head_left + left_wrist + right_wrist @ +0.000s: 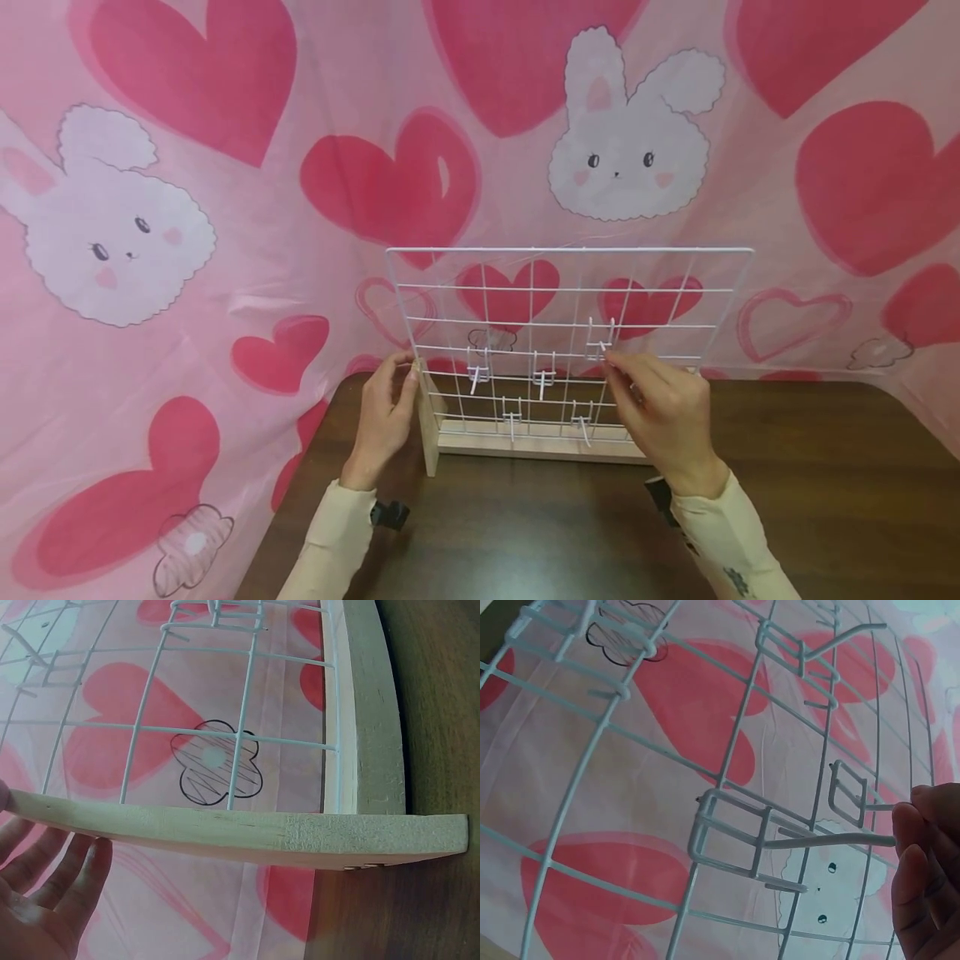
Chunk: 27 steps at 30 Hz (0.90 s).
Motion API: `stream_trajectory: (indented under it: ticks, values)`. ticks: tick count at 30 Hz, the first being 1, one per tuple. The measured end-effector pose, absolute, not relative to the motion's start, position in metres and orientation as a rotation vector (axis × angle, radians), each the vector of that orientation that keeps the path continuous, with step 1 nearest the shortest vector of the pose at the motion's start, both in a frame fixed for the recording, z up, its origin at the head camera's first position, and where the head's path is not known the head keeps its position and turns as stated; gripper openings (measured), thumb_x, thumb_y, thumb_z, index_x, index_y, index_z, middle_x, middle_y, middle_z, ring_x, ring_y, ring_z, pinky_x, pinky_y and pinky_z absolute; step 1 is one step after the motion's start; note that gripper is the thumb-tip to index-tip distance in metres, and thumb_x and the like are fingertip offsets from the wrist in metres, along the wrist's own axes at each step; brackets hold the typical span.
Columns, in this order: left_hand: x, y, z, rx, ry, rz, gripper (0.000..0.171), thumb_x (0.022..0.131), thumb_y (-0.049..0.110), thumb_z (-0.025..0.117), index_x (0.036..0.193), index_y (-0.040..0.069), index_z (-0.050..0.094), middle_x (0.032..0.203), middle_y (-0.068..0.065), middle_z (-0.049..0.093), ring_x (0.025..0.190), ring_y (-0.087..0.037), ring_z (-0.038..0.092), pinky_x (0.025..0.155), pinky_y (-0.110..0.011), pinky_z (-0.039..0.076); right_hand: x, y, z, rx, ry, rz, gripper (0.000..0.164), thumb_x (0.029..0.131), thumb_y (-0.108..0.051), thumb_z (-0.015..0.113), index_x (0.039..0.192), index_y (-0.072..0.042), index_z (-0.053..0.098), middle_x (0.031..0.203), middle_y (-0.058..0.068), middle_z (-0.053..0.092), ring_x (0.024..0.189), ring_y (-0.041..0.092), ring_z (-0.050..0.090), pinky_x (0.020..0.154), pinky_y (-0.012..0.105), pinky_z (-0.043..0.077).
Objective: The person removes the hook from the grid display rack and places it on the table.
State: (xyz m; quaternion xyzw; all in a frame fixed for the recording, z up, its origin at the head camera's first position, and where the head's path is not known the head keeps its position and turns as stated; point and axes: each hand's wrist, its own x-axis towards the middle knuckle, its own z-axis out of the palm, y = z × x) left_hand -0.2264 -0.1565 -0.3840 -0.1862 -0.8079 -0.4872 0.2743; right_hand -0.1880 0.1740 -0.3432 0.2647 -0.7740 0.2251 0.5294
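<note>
A white wire grid rack [570,249] stands upright in a wooden frame on the table. My right hand [667,408] pinches the prong of a white wire hook [829,841] that sits against the grid, right of centre and above the other hooks. At the left end, my left hand [382,417] holds the upper part of the wooden side panel [225,829]. Its fingers [86,874] lie on the panel's outer face, with the thumb only just in the left wrist view. Several more hooks, such as this one [543,379], hang on the grid to the left and lower down.
The rack's wooden base bar [525,448] runs along the dark brown tabletop [510,533]. Behind it hangs a pink cloth [517,183] printed with hearts and rabbits. Black straps with small devices, like this one [390,514], sit at both wrists.
</note>
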Motion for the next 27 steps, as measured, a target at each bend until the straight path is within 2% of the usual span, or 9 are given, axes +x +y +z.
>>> stream_trajectory:
  ticks: [8, 17, 20, 23, 27]
  values:
    - [-0.227, -0.157, -0.385, -0.525, -2.155, -1.336, 0.022, 0.094, -0.002, 0.053, 0.114, -0.010, 0.058, 0.109, -0.025, 0.069, 0.097, -0.035, 0.070, 0.081, -0.036, 0.058, -0.191, 0.172, -0.340, 0.633, -1.800, 0.555, 0.035, 0.097, -0.031, 0.056, 0.093, -0.002, 0.075, 0.078, 0.010, 0.074, 0.052, 0.014, 0.057, 0.050, 0.026, 0.048]
    - [-0.228, -0.156, -0.385, -0.513, -2.152, -1.327, 0.021, 0.095, -0.002, 0.052, 0.113, -0.010, 0.058, 0.108, -0.023, 0.069, 0.096, -0.032, 0.070, 0.080, -0.009, 0.050, -0.188, 0.172, -0.337, 0.638, -1.763, 0.549, 0.036, 0.097, -0.032, 0.057, 0.091, -0.001, 0.075, 0.080, 0.012, 0.074, 0.054, 0.018, 0.061, 0.050, 0.029, 0.050]
    - [-0.227, -0.156, -0.385, -0.514, -2.151, -1.335, 0.022, 0.095, -0.002, 0.052, 0.114, -0.011, 0.058, 0.108, -0.024, 0.069, 0.095, -0.034, 0.070, 0.078, -0.007, 0.049, -0.184, 0.171, -0.337, 0.641, -1.742, 0.541, 0.034, 0.096, -0.030, 0.058, 0.090, -0.002, 0.075, 0.077, 0.011, 0.074, 0.053, 0.018, 0.060, 0.050, 0.030, 0.049]
    - [-0.227, -0.155, -0.385, -0.514, -2.150, -1.337, 0.022, 0.095, -0.002, 0.052, 0.114, -0.010, 0.058, 0.108, -0.024, 0.068, 0.094, -0.035, 0.070, 0.076, -0.007, 0.048, -0.180, 0.169, -0.339, 0.655, -1.719, 0.526, 0.033, 0.096, -0.029, 0.058, 0.087, -0.002, 0.075, 0.076, 0.010, 0.074, 0.057, 0.020, 0.066, 0.053, 0.034, 0.052]
    - [-0.228, -0.155, -0.385, -0.518, -2.141, -1.329, 0.021, 0.095, -0.002, 0.052, 0.113, -0.011, 0.058, 0.108, -0.024, 0.069, 0.095, -0.034, 0.070, 0.078, -0.006, 0.048, -0.174, 0.167, -0.343, 0.697, -1.712, 0.517, 0.034, 0.096, -0.030, 0.058, 0.084, -0.003, 0.076, 0.075, 0.009, 0.074, 0.059, 0.021, 0.068, 0.053, 0.035, 0.052]
